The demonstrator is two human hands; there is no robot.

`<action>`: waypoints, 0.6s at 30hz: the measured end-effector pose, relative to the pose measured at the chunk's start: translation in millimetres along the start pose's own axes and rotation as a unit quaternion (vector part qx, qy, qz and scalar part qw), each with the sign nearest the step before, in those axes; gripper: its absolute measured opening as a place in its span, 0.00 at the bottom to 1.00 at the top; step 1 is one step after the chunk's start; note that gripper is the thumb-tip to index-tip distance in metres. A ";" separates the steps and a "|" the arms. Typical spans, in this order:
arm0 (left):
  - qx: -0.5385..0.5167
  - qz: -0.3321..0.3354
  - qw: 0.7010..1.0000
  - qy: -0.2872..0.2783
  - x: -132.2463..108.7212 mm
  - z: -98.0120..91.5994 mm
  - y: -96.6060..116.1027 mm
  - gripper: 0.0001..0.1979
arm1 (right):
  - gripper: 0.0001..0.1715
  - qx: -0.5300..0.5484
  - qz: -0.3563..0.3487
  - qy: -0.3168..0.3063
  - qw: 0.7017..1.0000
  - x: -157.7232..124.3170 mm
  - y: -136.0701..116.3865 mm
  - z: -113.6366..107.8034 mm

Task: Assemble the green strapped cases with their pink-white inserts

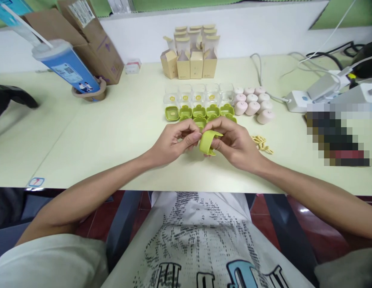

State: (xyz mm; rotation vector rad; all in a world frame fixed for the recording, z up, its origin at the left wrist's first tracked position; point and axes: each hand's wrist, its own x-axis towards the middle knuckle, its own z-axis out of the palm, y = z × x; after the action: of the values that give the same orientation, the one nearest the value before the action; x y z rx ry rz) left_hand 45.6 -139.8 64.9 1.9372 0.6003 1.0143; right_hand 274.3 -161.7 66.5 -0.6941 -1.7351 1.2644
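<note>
My right hand grips a small lime-green plastic cup, tipped on its side, with the thumb inside its opening. Beside it, my left hand is closed in a pinch against the cup's edge; whatever lies between those fingertips is hidden. Just beyond both hands stand rows of matching green cups, partly covered by my fingers. Clear plastic lids, several with a yellow round mark, line up behind them. To the right of my right hand lies a loose pile of small yellow curved pieces.
Pale pink rounded pieces stand grouped right of the cups. Open small cartons are at the wall. A blue cup and a cardboard box occupy the back left. Power adapters and cables lie at the right.
</note>
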 end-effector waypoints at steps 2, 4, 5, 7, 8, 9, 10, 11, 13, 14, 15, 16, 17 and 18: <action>-0.005 0.010 1.000 0.015 1.4 -0.7 -0.2 0.18 | 0.25 -0.005 -0.008 0.008 1.000 -0.3 -1.7 0.8; 0.023 0.022 0.999 0.022 1.7 -1.8 -1.3 0.18 | 0.24 -0.017 -0.020 0.013 1.000 -0.9 -3.4 0.9; 0.052 0.036 0.998 0.024 1.2 -2.6 -2.2 0.18 | 0.23 -0.019 -0.022 0.012 0.999 -1.2 -4.2 0.8; 0.121 0.085 0.988 0.038 -1.4 -4.6 -4.2 0.12 | 0.20 -0.009 -0.017 0.001 1.000 -1.7 -5.2 0.3; 0.156 0.118 0.980 0.047 -3.4 -5.9 -5.1 0.07 | 0.19 0.004 -0.007 -0.008 1.000 -1.9 -5.4 -0.1; 0.191 0.154 0.968 0.052 -5.7 -7.5 -5.8 0.03 | 0.19 0.019 0.007 -0.016 1.000 -2.2 -5.3 -0.4; 0.227 0.190 0.954 0.049 -8.2 -9.1 -6.3 0.11 | 0.20 0.034 0.023 -0.025 0.999 -2.4 -4.9 -0.7; 0.264 0.224 0.938 0.034 -10.6 -10.9 -6.4 0.18 | 0.21 0.047 0.038 -0.035 0.998 -2.6 -4.2 -1.0; 0.332 0.272 0.903 -0.022 -15.0 -14.7 -5.2 0.25 | 0.22 0.060 0.059 -0.053 0.995 -3.0 -2.3 -1.7; 0.352 0.278 0.892 -0.050 -16.9 -16.9 -3.8 0.24 | 0.22 0.061 0.064 -0.061 0.994 -3.0 -1.1 -2.2; 0.357 0.277 0.889 -0.072 -18.4 -19.5 -1.8 0.22 | 0.23 0.061 0.067 -0.072 0.993 -2.9 0.0 -2.7; 0.351 0.269 0.893 -0.086 -19.7 -22.7 0.7 0.19 | 0.23 0.062 0.069 -0.084 0.992 -2.7 1.1 -3.5; 0.342 0.261 0.898 -0.092 -20.9 -27.0 3.6 0.16 | 0.24 0.064 0.067 -0.092 0.991 -2.4 2.1 -4.4; 0.336 0.256 0.902 -0.092 -21.9 -32.4 6.8 0.13 | 0.24 0.064 0.062 -0.096 0.991 -1.9 3.0 -5.5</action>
State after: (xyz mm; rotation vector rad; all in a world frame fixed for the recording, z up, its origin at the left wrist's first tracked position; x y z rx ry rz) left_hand 6.8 -144.1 71.5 2.8775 0.3547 0.9869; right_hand 279.9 -159.7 63.8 -0.6297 -1.7662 1.5569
